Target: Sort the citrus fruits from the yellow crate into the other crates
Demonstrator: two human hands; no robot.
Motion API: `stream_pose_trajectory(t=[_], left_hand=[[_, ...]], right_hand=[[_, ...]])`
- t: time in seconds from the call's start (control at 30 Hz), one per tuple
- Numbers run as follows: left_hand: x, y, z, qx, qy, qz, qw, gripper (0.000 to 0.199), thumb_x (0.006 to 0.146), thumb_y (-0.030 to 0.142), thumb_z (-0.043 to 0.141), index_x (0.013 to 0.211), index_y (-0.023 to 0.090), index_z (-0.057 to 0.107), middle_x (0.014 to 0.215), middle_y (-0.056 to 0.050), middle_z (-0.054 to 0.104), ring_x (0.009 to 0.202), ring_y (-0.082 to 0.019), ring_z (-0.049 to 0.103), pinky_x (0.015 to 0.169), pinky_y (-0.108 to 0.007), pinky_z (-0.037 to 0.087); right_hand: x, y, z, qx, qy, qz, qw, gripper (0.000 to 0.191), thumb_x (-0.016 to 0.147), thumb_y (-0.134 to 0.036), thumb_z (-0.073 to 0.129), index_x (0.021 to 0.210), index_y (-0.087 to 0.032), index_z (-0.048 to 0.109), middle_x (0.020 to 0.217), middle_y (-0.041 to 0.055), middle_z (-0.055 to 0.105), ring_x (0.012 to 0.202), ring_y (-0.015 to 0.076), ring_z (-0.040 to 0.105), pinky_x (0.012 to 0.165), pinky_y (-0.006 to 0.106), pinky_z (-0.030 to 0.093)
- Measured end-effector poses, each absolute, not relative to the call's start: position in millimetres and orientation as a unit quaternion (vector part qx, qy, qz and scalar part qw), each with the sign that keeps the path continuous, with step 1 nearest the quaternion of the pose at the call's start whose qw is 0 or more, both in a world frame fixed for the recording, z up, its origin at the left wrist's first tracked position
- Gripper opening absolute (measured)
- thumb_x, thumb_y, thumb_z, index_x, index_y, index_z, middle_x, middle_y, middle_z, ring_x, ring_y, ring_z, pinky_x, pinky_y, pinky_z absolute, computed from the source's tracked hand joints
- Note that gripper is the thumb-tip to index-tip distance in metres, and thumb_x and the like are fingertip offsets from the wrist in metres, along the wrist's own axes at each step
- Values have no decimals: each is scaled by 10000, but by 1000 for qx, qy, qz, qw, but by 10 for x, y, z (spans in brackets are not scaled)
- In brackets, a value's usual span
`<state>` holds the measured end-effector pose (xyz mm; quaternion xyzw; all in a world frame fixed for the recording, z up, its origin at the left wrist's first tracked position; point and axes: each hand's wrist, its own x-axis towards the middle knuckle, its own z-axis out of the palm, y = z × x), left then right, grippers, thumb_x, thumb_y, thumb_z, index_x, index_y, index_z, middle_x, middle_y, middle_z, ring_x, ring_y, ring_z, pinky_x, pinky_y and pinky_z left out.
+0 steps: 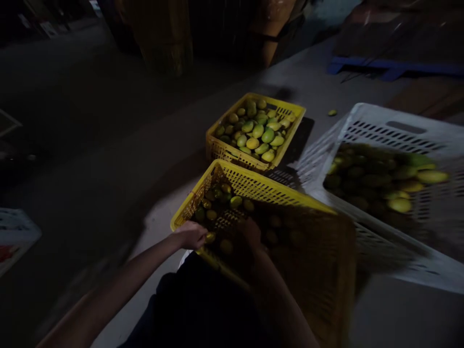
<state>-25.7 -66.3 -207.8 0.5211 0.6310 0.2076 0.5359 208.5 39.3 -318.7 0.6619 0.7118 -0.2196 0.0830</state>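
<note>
A yellow plastic crate [275, 186] stands right in front of me, with green and yellow fruits [236, 201] scattered over its bottom. My left hand [193, 235] is at the crate's near left rim, fingers closed around a small yellowish fruit [210, 237]. Inside the same crate, in deep shadow, is my right hand [250, 233]; its fingers and anything in them are too dark to make out. The right part of this crate is dim, with several fruits faintly visible.
Behind it sits another yellow crate [286, 104] full of fruits. A large white crate [391, 116] with fruits is at the right. One loose fruit [332, 112] lies on the floor. A blue pallet [395, 67] is at the back right, another white crate [20, 232] at the left edge.
</note>
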Motion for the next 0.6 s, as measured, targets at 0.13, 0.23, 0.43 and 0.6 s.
stream_pose_trajectory(t=[0.13, 0.23, 0.43, 0.6], left_hand=[[-268, -665, -2050, 546, 630, 203, 514, 248, 647, 108, 651, 481, 216, 502, 554, -17, 491, 907, -261, 586, 961, -336, 393], [-284, -639, -2026, 509, 658, 205, 515, 262, 711, 153, 651, 490, 206, 521, 538, -19, 504, 933, -253, 591, 910, -318, 438], [-232, -367, -1982, 481, 677, 204, 518, 208, 858, 325, 630, 875, 120, 662, 872, -43, 646, 955, -239, 613, 850, -381, 506], [9, -27, -2022, 525, 646, 217, 509, 284, 895, 360, 596, 994, 100, 649, 1038, -50, 641, 980, -241, 618, 834, -369, 525]], right_hand=[[2372, 117, -2708, 682, 698, -214, 47, 364, 830, -332, 637, 1106, -97, 611, 1023, 163, 693, 958, 229, 657, 737, 247, 428], [2630, -181, -2272, 706, 680, -198, 9, 356, 905, -405, 506, 1097, -121, 605, 1029, 151, 695, 958, 233, 654, 733, 260, 423], [2972, -1056, -1870, 778, 599, -190, -18, 309, 926, -421, 466, 1027, -146, 567, 987, 124, 697, 912, 220, 663, 682, 260, 410], [2921, -1288, -1953, 806, 557, -201, -16, 348, 924, -493, 432, 1024, -190, 570, 973, 101, 709, 840, 225, 678, 587, 277, 356]])
